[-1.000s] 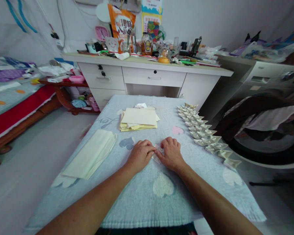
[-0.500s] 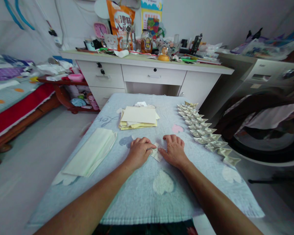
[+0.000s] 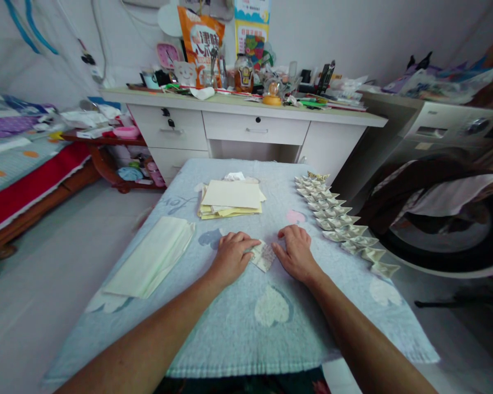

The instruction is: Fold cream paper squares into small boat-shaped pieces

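A small folded piece of printed paper [image 3: 264, 257] lies flat on the cloth between my hands. My left hand [image 3: 235, 253] holds its left corner down, index finger stretched over it and thumb close below. Just off the paper's right edge, my right hand [image 3: 296, 249] rests with thumb and fingers apart, holding nothing. Over to the right runs a row of folded paper boats [image 3: 337, 221], the farthest one yellowish and patterned. Beyond my hands is a stack of cream and yellow paper sheets [image 3: 232, 194].
A pale green folded sheaf of paper [image 3: 152, 257] lies at the left of the cloth-covered table [image 3: 213, 339]. Crumpled white paper [image 3: 234, 176] sits behind the stack. A cluttered white desk [image 3: 254, 128] stands ahead, a washing machine [image 3: 431, 128] with laundry at right, a bed [image 3: 33, 180] at left.
My right hand has slid slightly right, off the paper, so more of its printed face shows. The left hand keeps its place on the paper's corner. The view has shifted slightly.
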A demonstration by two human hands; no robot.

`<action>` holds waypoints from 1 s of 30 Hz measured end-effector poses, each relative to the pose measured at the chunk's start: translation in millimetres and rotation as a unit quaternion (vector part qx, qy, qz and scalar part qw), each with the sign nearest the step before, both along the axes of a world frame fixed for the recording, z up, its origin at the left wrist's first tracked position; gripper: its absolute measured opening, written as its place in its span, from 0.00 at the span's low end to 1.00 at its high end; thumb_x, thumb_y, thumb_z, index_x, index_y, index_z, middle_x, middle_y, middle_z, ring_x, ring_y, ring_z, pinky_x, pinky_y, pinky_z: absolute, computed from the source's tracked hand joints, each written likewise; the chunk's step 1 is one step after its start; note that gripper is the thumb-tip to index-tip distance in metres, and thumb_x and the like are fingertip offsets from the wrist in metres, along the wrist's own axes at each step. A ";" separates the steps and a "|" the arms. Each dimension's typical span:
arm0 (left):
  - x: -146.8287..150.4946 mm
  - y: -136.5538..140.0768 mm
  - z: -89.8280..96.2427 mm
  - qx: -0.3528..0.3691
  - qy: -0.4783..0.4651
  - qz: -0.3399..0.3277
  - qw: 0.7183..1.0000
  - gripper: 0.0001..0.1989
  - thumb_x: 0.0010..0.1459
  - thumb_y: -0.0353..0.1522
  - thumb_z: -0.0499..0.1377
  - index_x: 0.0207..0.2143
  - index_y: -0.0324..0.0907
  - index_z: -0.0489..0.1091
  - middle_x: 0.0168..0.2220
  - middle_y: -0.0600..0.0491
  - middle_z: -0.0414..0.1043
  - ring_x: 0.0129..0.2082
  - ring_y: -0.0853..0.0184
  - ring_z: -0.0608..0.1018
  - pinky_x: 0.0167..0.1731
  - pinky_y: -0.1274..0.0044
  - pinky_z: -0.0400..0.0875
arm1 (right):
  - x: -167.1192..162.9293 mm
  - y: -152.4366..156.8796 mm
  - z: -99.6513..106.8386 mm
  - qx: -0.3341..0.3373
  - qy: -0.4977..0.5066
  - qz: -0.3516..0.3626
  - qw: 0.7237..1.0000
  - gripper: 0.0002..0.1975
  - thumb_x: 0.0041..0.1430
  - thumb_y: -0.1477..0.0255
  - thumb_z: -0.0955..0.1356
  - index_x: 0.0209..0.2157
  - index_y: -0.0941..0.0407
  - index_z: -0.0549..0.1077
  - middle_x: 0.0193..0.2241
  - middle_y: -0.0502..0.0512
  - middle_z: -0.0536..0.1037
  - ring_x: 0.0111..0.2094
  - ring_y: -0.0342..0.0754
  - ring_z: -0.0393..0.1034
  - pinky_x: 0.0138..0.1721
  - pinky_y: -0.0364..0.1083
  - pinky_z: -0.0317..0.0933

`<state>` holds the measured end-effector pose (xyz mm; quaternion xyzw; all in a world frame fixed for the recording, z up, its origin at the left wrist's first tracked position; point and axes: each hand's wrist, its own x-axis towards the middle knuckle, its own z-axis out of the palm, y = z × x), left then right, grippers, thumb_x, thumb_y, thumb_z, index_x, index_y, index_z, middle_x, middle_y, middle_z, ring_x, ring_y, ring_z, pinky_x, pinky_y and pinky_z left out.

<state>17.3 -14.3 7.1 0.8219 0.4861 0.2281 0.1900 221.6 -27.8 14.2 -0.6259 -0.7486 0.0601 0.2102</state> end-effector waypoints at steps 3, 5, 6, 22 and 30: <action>-0.4 -0.4 -1.4 0.006 -0.031 0.001 1.000 0.24 0.54 0.26 0.58 0.53 0.47 0.66 0.45 0.52 0.73 0.46 0.60 0.69 0.47 0.67 0.60 | -7.5 -1.2 -0.4 -0.009 -0.019 0.034 0.999 0.13 0.57 0.60 0.66 0.39 0.55 0.68 0.41 0.58 0.67 0.44 0.55 0.58 0.47 0.54 0.51; -0.9 -0.3 -2.3 0.008 -0.052 -0.005 0.999 0.26 0.53 0.24 0.58 0.55 0.46 0.64 0.46 0.51 0.73 0.47 0.60 0.70 0.48 0.67 0.61 | -11.4 -1.4 -0.7 -0.016 -0.026 0.052 0.998 0.13 0.55 0.62 0.68 0.38 0.55 0.68 0.41 0.58 0.67 0.44 0.55 0.58 0.46 0.54 0.51; -1.1 -0.1 -2.8 0.009 -0.062 -0.012 0.998 0.27 0.52 0.24 0.57 0.56 0.45 0.63 0.47 0.51 0.73 0.48 0.61 0.70 0.49 0.67 0.61 | -12.6 -1.4 -0.7 -0.017 -0.024 0.060 0.998 0.13 0.55 0.63 0.69 0.38 0.56 0.68 0.41 0.58 0.67 0.44 0.55 0.58 0.46 0.54 0.51; -1.0 2.1 7.6 -0.263 -0.411 0.000 0.873 0.11 0.51 0.35 0.62 0.34 0.38 0.66 0.28 0.55 0.71 0.25 0.71 0.74 0.23 0.81 0.66 | -11.8 1.6 0.2 0.001 0.335 0.139 0.932 0.20 0.53 0.66 0.70 0.46 0.54 0.64 0.42 0.54 0.69 0.45 0.50 0.62 0.48 0.49 0.57; 2.1 -0.6 3.0 -0.321 -0.416 -0.046 0.850 0.13 0.52 0.36 0.63 0.31 0.39 0.62 0.27 0.55 0.72 0.25 0.69 0.78 0.21 0.82 0.68 | -18.9 2.3 1.2 -0.130 0.456 0.166 0.865 0.10 0.53 0.65 0.70 0.31 0.56 0.69 0.26 0.48 0.70 0.28 0.43 0.62 0.32 0.43 0.56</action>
